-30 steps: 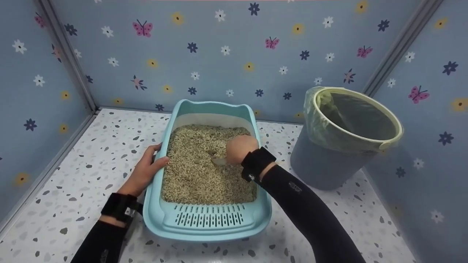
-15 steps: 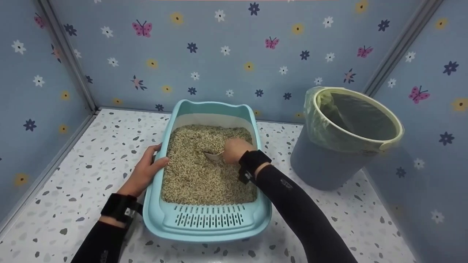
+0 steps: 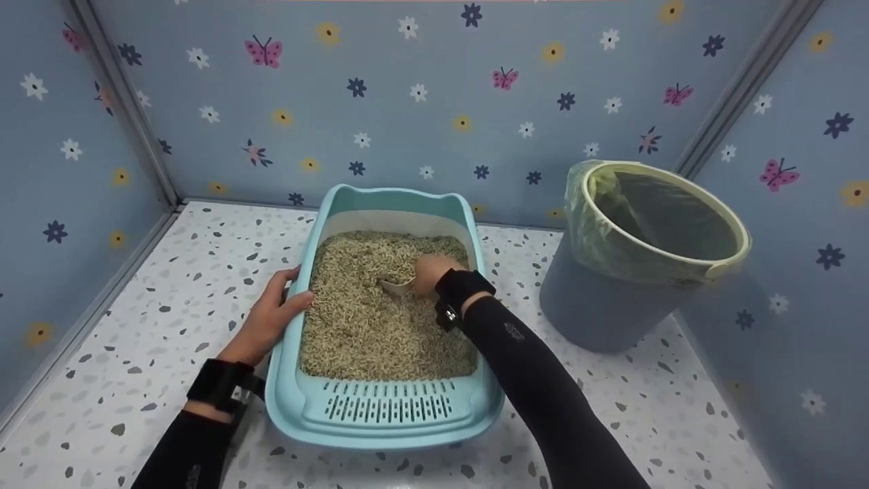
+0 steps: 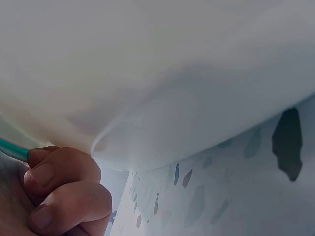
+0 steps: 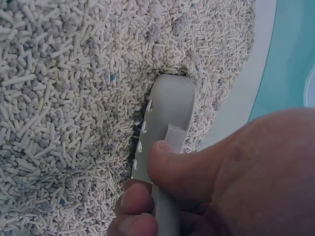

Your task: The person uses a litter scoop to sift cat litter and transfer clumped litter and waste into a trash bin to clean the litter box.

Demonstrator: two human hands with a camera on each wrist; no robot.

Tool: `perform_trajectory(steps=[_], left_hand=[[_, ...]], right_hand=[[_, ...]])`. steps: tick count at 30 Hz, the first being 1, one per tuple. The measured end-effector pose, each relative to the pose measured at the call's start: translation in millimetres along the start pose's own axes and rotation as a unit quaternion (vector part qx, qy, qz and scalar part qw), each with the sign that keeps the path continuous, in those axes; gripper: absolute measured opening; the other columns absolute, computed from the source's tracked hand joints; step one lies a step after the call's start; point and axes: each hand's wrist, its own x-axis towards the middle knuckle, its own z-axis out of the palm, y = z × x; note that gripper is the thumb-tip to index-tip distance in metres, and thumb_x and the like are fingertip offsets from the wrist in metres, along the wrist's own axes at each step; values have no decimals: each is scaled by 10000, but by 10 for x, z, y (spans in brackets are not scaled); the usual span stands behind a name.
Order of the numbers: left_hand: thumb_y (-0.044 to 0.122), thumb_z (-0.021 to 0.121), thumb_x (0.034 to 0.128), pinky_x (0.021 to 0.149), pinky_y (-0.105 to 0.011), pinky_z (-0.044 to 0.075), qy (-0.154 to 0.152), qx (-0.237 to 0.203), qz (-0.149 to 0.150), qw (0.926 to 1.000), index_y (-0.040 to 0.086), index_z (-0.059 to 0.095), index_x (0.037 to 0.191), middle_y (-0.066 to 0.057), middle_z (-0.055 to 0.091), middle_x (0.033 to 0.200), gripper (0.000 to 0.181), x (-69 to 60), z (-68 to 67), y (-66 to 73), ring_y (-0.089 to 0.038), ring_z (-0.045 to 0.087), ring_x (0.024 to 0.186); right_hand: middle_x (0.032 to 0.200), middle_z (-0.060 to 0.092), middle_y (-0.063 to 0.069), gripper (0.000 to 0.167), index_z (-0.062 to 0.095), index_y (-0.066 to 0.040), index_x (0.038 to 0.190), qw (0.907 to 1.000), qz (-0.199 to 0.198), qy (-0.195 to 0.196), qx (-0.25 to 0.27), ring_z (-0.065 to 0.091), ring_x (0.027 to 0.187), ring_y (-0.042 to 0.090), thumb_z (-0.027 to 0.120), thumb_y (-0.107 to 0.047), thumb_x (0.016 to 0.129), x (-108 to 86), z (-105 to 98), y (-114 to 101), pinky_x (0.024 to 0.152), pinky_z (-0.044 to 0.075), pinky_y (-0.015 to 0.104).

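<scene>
Scoop: A pale grey scoop (image 5: 172, 101) juts forward from the right hand (image 3: 434, 273), its head beyond the thumb and its tip sunk in the litter (image 3: 366, 333). Notches line one edge.
Right hand: Clasps the scoop's handle, thumb pressed along the top and fingers curled around it, above the far half of the pellets.
Litter: Pale pellets, dotted with a few blue specks, surround the scoop's head.
Tray: A light blue litter tray (image 3: 387, 436) holds the pellets, its slotted ledge (image 3: 388, 402) nearest the person.
Left hand: The left hand (image 3: 266, 319) grips the litter tray's left rim, thumb over the edge and fingers curled beneath it outside, well apart from the scoop.
Arms: Black sleeves (image 3: 550, 394) and black wrist straps (image 3: 220, 384) cover both forearms and wrists.
Bin: A grey-blue bin (image 3: 597, 312), lined with a translucent yellowish bag (image 3: 577, 234), stands right of the litter tray, apart from it.
Setting: A white speckled surface (image 3: 183, 285) lies below; blue walls (image 3: 421, 61) carry flowers and pink butterflies.
</scene>
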Motion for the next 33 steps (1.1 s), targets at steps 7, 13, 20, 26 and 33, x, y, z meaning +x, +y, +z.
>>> perform_trajectory(steps=[7, 13, 20, 26, 33], left_hand=[[242, 524, 1184, 996, -347, 546, -18, 7, -14, 10000, 77, 241, 1739, -324, 528, 1533, 645, 3, -1, 5, -371, 656, 1240], [261, 543, 1172, 980, -335, 540, 23, -79, 15, 10000, 69, 253, 1737, -328, 539, 1496, 664, 3, 0, 4, -333, 659, 1194], [258, 537, 1175, 996, -347, 541, 21, -156, -7, 9999, 76, 262, 1731, -318, 538, 1513, 647, -9, -5, -11, -356, 649, 1223], [266, 538, 1177, 1011, -348, 528, 26, -135, -9, 9999, 84, 261, 1732, -303, 524, 1538, 647, -4, -7, -38, -389, 625, 1256], [235, 528, 1181, 1007, -345, 534, 18, -113, -26, 9999, 79, 258, 1726, -303, 521, 1550, 628, 11, -3, -36, -399, 628, 1269]], right_hand=[[683, 321, -5, 432, 435, -150, 717, 9997, -149, -114, -176, 276, 632, 168, 597, 3, 1087, 49, -31, -13, 657, 329, 342], [764, 392, 22, 371, 469, -125, 766, 9998, -159, -109, -42, 333, 707, 189, 604, -3, 1089, 62, -79, -1, 718, 340, 347], [947, 516, 79, 237, 561, -76, 894, 9996, -241, -47, -165, 433, 861, 241, 541, 9, 1115, 90, -82, -1, 782, 368, 352], [820, 450, 53, 342, 525, -99, 803, 9998, -144, -43, -123, 389, 764, 213, 534, -10, 1133, 169, -60, -15, 736, 357, 342], [753, 402, 39, 403, 481, -101, 749, 9997, -232, -64, 16, 368, 710, 204, 482, 0, 1139, 299, -28, -21, 707, 356, 340]])
